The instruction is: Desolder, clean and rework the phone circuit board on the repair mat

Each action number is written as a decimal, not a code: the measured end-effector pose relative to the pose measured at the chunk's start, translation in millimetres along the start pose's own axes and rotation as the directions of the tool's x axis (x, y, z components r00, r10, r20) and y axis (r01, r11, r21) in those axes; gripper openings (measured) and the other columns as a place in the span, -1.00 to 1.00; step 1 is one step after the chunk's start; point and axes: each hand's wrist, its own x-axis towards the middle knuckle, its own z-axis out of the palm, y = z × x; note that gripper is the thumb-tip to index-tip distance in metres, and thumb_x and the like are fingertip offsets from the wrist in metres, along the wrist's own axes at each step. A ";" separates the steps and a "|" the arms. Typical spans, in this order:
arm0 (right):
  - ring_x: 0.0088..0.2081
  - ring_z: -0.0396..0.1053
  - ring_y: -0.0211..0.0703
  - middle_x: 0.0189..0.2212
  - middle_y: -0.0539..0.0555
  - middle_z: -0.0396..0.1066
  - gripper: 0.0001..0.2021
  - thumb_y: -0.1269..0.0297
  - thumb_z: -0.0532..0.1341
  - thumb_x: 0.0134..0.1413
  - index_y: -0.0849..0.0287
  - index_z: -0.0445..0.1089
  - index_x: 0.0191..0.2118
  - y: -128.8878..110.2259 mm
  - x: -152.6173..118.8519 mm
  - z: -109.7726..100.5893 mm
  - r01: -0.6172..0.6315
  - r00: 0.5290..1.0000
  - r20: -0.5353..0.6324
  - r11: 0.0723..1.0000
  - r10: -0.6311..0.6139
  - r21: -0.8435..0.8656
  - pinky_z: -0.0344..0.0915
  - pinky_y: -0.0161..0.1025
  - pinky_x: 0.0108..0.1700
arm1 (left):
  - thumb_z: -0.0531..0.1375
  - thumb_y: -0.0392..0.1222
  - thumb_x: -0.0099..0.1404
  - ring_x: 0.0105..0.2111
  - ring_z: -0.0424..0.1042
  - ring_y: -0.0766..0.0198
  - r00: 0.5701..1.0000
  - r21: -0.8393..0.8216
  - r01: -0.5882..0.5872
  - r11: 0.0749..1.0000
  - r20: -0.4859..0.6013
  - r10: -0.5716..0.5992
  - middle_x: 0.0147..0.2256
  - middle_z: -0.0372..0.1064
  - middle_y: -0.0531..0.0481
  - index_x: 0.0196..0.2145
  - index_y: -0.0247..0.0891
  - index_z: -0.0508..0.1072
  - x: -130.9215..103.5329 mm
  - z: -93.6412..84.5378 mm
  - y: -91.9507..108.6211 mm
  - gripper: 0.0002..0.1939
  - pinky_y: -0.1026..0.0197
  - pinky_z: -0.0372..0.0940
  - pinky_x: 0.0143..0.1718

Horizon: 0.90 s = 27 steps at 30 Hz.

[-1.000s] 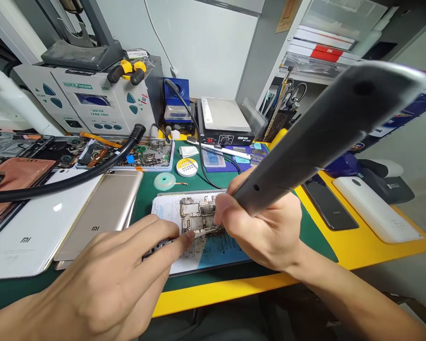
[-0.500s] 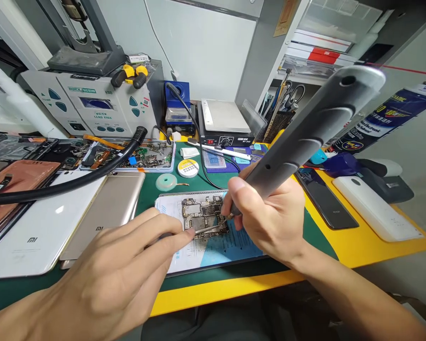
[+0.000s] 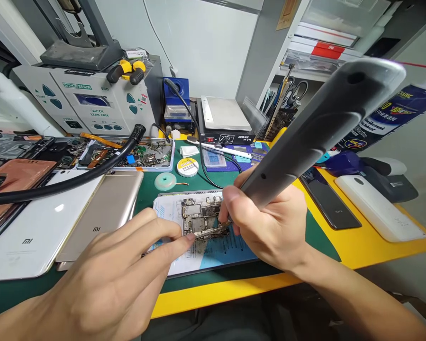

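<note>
Worktop (image 3: 358,246): yellow, green mat (image 3: 321,237) on top, white panel behind, pretty packed.
Grey machine (image 3: 70,110): back left, yellow-and-black pliers (image 3: 137,76) lying on it.
Phones: a white phone (image 3: 27,251) and a gold phone (image 3: 109,199), backs up, left of the pad.
Pad (image 3: 218,258): white and blue, flat on the mat.
Right hand (image 3: 273,225): wrapped round a fat grey tool (image 3: 305,137), slanted over the board's right end. Its back end leans a touch further right than half a second ago, though the camera shifted too. Tip's mostly behind the fingers.
Left hand (image 3: 127,270): thumb and finger pinching tweezers.
Circuit board (image 3: 198,213): flat on the pad between both hands. Hasn't visibly moved, so I'd say they're working the same spot.
Tweezers (image 3: 209,232): low across the board, aimed at the tool's tip. Can't tell if they're gripping anything.
</note>
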 end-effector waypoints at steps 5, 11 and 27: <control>-0.58 0.32 -0.27 -0.59 -0.10 0.39 -0.72 0.44 0.39 0.19 0.07 0.39 -0.49 -0.5 -1.2 1.0 0.033 0.999 0.028 0.997 -0.032 -0.068 0.24 -0.24 -0.52 | 0.15 -0.58 0.50 -0.04 0.53 0.16 1.000 0.001 -0.019 1.000 -0.020 0.019 -0.02 0.53 -0.14 0.11 -0.26 0.55 3.0 0.2 0.9 -0.62 0.15 0.50 0.06; -0.59 0.34 -0.26 -0.58 -0.09 0.40 -0.69 0.39 0.39 0.19 0.04 0.30 -0.49 0.5 -0.9 0.2 0.056 0.998 0.013 0.994 -0.055 -0.092 0.26 -0.24 -0.53 | 0.14 -0.57 0.52 0.05 0.53 0.16 0.999 0.025 -0.047 0.999 0.017 0.047 0.03 0.53 -0.15 0.15 -0.30 0.53 4.0 -2.4 -1.1 -0.63 0.19 0.48 0.18; -0.59 0.31 -0.29 -0.59 -0.10 0.39 -0.68 0.36 0.40 0.19 0.06 0.28 -0.49 3.5 -2.2 -0.9 0.091 0.995 0.038 0.989 -0.087 -0.117 0.27 -0.27 -0.53 | 0.09 -0.57 0.59 0.03 0.51 0.24 0.999 -0.031 0.031 0.999 0.041 -0.030 0.08 0.49 -0.16 0.13 -0.24 0.50 1.5 1.3 -2.6 -0.64 0.25 0.46 0.09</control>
